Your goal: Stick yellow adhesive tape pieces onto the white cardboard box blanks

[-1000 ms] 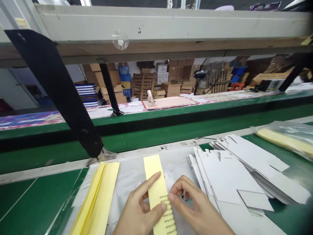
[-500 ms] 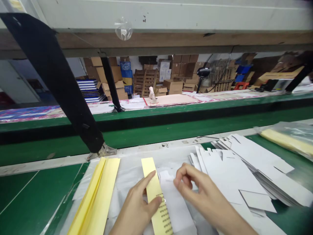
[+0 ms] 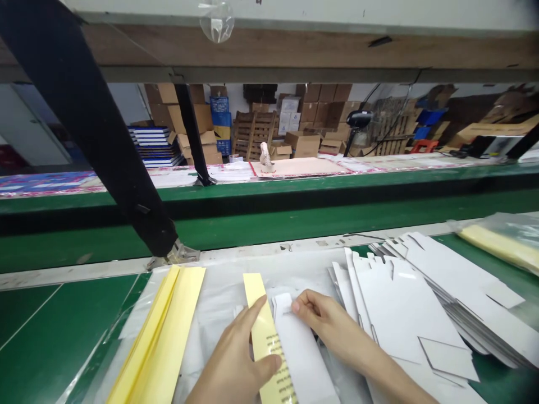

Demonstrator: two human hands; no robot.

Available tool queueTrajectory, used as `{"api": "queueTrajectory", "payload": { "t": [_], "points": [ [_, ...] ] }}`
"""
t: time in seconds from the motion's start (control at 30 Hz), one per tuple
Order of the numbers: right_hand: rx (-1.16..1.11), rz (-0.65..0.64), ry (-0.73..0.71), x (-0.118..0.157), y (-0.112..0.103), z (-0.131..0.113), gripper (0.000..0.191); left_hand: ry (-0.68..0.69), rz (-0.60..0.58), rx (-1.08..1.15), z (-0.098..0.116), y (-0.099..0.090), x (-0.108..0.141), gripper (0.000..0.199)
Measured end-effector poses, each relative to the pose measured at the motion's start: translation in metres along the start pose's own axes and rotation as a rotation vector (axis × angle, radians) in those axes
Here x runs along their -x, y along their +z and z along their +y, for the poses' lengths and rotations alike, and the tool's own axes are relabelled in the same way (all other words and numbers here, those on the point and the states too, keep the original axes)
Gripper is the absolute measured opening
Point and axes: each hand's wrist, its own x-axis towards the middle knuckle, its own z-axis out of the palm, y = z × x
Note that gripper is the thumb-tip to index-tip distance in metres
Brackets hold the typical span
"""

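A long yellow strip (image 3: 254,289) with rows of dark printing on its lower part lies under my left hand (image 3: 240,353). The thumb rests on its face and the index finger lies along its upper part; the other fingers are hidden beneath. Right beside the strip is a narrow white folded carton (image 3: 301,353). My right hand (image 3: 322,317) pinches the carton's upper right edge between thumb and curled fingers. To the left, a few long yellow sheets (image 3: 177,331) lie overlapping on clear plastic film (image 3: 219,292).
Stacked flat white carton blanks (image 3: 408,314) spread over the right side. A plastic bag with yellow sheets (image 3: 501,244) lies beyond them. A black slanted post (image 3: 113,151) rises at the left, and a shelf (image 3: 295,45) crosses overhead. Green work surface (image 3: 29,320) shows at left.
My right hand has come down slightly and now pinches the white carton's upper edge. The carton has shifted a little up against the yellow strip. The left hand keeps its hold.
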Motion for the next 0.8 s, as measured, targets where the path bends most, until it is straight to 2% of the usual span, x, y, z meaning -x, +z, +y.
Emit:
{"api": "queueTrajectory", "payload": {
  "t": [0.33,0.43,0.8],
  "points": [
    [0.086,0.028,-0.005,-0.0027,0.0019,0.0027,0.029,-0.041,-0.031,-0.071,0.0060,0.0008,-0.0003,0.072],
    [0.127,0.038,-0.009,-0.0031,0.0026,0.0031,0.029,-0.057,-0.008,-0.099,0.0069,0.0012,-0.0007,0.073],
    [0.190,0.086,-0.005,-0.0024,0.0047,0.0002,0.026,-0.027,-0.061,-0.042,0.0074,-0.0049,0.0020,0.071]
  ]
}}
